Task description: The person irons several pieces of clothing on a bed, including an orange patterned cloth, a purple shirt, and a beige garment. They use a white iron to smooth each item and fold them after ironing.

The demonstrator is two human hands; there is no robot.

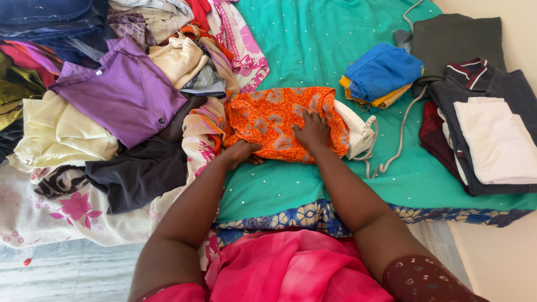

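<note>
Hands work at centre frame on a folded orange floral garment point(279, 120), which lies on a teal sequinned bedspread point(313, 45). Right hand point(313, 131) lies flat on top of the orange cloth, fingers spread, pressing down, gripping nothing. Left hand point(241, 151) sits at the garment's lower left edge; its fingers curl at or under the fold, and whether they pinch the cloth cannot be told.

White clothes iron point(358, 133) rests just beside the garment's right edge, touching it or nearly so, with its braided cord point(400, 134) trailing up toward upper right of frame. Blue and yellow folded pieces point(383, 72) lie in a small stack right of centre, upper half. Far right: stack of folded dark clothes with a white folded piece point(495, 140) on top. Left half of frame: loose heap of unfolded clothing, with a purple shirt point(120, 92) uppermost. Pink cloth point(291, 274) covers the person's lap at bottom centre.
</note>
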